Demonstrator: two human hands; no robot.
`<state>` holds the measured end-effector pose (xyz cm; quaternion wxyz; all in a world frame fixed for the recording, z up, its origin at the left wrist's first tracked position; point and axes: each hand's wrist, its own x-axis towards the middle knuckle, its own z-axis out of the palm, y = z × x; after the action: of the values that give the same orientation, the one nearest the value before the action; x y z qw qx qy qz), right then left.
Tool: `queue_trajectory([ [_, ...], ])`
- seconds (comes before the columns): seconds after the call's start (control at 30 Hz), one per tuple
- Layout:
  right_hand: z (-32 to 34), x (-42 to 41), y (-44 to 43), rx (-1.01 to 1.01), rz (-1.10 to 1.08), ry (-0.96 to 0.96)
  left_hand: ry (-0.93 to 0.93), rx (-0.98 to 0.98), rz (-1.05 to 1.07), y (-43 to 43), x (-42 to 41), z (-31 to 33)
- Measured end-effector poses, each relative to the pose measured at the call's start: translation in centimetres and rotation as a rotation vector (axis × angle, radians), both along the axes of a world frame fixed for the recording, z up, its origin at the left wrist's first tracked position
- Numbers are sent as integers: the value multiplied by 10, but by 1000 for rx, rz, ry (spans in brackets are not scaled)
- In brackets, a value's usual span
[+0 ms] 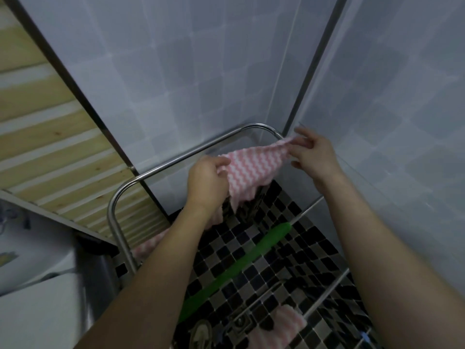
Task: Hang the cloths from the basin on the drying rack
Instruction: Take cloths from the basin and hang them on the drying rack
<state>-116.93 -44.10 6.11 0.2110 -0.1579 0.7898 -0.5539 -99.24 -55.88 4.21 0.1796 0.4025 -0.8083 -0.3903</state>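
Note:
A pink and white wavy-striped cloth (247,170) is stretched between my hands, just in front of the top bar of the steel drying rack (176,159). My left hand (207,180) grips its left edge, fingers curled round the fabric. My right hand (312,154) pinches its far right corner close to the rack's bend near the wall corner. The cloth's lower part hangs down behind my left wrist. A second pink cloth (279,326) hangs over a lower rail at the bottom, and another pink piece (148,245) shows behind my left forearm. No basin is in view.
Pale tiled walls close in behind and to the right. A green pole (241,268) slants across the black-and-white mosaic floor (297,250). A wooden slatted panel (50,137) and a white appliance (30,260) stand at the left. A shoe (201,336) lies on the floor at the bottom.

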Motion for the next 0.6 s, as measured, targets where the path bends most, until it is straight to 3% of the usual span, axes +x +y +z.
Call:
queue_trajectory([
  [0.07,-10,4,-5,17,23,21,-156,-74,-31,-4,0,-5],
  [0.17,-34,1,-4,194,-139,194,-279,-165,-100,1,4,-12],
  [0.27,-47,4,0,338,-191,130,-313,-168,-155,9,9,-13],
  [0.4,-51,10,-3,224,-183,-108,-313,-174,-192,14,11,-12],
  [0.5,-53,9,-8,229,-212,-71,-307,-237,-213,13,9,-11],
  [0.6,-51,7,-11,327,-229,84,-286,-256,-186,13,6,-14],
])
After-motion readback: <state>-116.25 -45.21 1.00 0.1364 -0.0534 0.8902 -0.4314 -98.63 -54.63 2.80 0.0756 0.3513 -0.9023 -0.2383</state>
